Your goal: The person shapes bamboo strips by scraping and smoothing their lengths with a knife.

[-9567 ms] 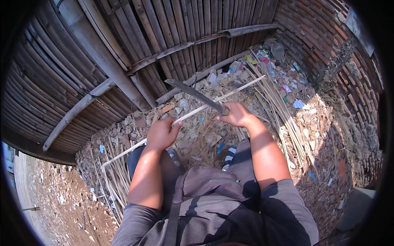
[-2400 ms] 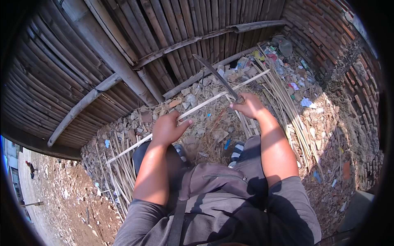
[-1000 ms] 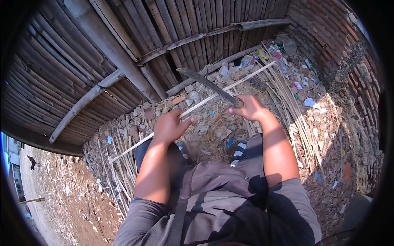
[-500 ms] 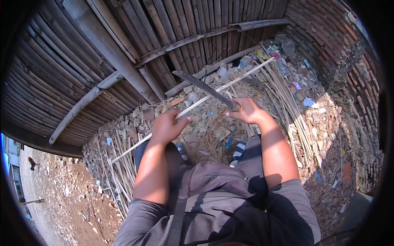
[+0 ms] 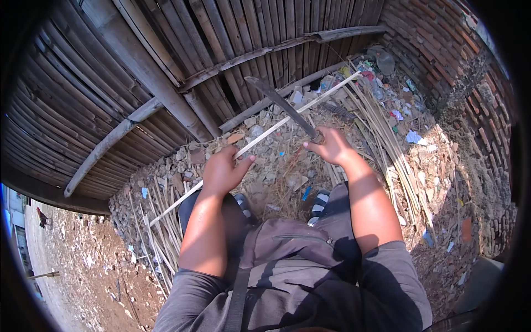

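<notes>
A long, pale bamboo strip [image 5: 310,105] runs slantwise in front of me, and my left hand [image 5: 222,171] is closed around it near its middle. My right hand [image 5: 331,146] grips a machete [image 5: 285,106] by its handle, which the fingers mostly cover. The dark curved blade points up and to the left. It crosses the strip to the right of my left hand; whether the two touch I cannot tell.
Bamboo strips lie in piles to the right [image 5: 395,149] and left [image 5: 166,243]. A bamboo wall [image 5: 232,39] rises ahead, with a brick wall [image 5: 437,33] at right. Rubble and litter cover the ground. A chicken [image 5: 42,217] stands far left.
The machete blade has turned more upright, its tip moving right and up. The strip's far end has shifted slightly left and up; my left hand keeps its hold.
</notes>
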Motion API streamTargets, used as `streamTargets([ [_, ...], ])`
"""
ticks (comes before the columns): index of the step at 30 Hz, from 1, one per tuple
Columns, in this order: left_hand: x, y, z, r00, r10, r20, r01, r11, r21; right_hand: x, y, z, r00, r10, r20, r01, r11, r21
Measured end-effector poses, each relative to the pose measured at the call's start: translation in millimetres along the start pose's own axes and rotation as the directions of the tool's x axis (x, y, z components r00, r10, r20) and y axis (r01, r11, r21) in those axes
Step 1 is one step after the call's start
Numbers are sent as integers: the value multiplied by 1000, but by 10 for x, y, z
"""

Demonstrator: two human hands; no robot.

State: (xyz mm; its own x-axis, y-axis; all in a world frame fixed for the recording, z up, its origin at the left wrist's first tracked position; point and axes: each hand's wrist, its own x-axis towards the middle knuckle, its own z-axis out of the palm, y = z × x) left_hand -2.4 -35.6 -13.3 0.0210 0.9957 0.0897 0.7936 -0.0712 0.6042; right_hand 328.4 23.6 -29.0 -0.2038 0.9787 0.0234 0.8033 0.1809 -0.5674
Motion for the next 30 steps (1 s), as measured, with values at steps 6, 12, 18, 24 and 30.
streamTargets([
  [6,-11,-21,-47,1000,-11,-11,11,1000,-13,-8,-142,-167,987,36,154,-43,998,39],
  [12,-6,68,-60,1000,-29,-6,29,1000,-9,40,165,-186,993,109,-53,-103,990,96],
  [18,11,35,42,999,28,16,-29,999,39,-19,-186,-22,985,-33,171,36,999,-16],
  [24,-15,-7,-95,999,-24,30,22,998,51,45,-28,-209,997,49,52,-51,998,45],
  [30,-5,42,-28,1000,20,5,-20,999,44,114,314,-182,942,228,-245,-188,966,176],
])
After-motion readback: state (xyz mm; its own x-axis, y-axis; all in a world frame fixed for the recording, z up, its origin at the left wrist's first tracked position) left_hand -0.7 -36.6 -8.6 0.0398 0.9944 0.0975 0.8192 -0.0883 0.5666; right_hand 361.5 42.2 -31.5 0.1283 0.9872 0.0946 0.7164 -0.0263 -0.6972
